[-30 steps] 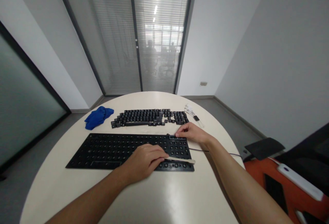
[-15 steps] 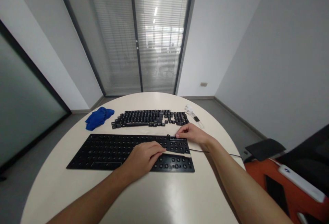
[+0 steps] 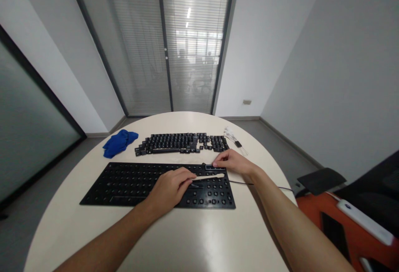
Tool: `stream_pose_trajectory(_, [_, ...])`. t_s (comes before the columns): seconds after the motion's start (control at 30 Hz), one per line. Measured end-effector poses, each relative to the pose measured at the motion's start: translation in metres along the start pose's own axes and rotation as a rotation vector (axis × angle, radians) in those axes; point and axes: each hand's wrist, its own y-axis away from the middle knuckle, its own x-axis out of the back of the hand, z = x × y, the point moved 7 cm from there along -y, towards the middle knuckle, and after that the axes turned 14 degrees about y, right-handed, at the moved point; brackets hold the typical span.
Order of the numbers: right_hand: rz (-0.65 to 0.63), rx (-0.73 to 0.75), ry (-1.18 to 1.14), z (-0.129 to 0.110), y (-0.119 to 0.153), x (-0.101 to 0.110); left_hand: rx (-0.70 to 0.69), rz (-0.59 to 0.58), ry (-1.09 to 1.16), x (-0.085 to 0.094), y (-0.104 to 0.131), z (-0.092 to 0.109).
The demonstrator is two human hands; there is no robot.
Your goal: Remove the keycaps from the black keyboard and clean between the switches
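Observation:
A black keyboard base (image 3: 134,184) without its keycaps lies across the light round table. My left hand (image 3: 171,186) is over its right-centre part, fingers closed on a thin pale brush-like stick (image 3: 208,177). The stick points right, its wider tip over the upper number-pad area. At the top right corner of the base, my right hand (image 3: 232,161) rests with thumb and fingers pinched on the edge. Behind the base, removed black keycaps (image 3: 171,141) sit in rows, laid out like a keyboard.
A crumpled blue cloth (image 3: 120,143) lies at the back left of the table (image 3: 199,238). At the back right are a small wire tool (image 3: 238,144) and whitish bits. A black cable (image 3: 241,183) runs right. An orange chair (image 3: 318,213) holds a white power strip (image 3: 364,222).
My left hand has moved slightly left and away from me, carrying the stick's tip from the lower to the upper number-pad area. My right hand has stayed in place.

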Motion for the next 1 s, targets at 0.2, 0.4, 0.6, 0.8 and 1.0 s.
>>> stream_pose_trajectory(0.2, [-0.002,-0.007,-0.013,0.0,0.0,0.0,-0.034,-0.135,0.001,0.0,0.001,0.005])
stream_pose_trajectory(0.4, [0.004,-0.007,0.009,0.001,0.0,0.0,-0.069,-0.246,0.085,-0.003,0.004,0.007])
stream_pose_trajectory(0.6, [0.005,-0.008,0.017,0.001,0.0,0.001,-0.097,-0.285,0.11,-0.003,0.005,0.011])
stream_pose_trajectory(0.8, [0.004,-0.008,0.015,0.003,-0.002,0.0,-0.087,-0.287,0.134,-0.003,0.005,0.01])
stream_pose_trajectory(1.0, [0.002,-0.001,0.012,0.003,-0.001,0.0,-0.076,-0.248,0.135,-0.001,0.004,0.005])
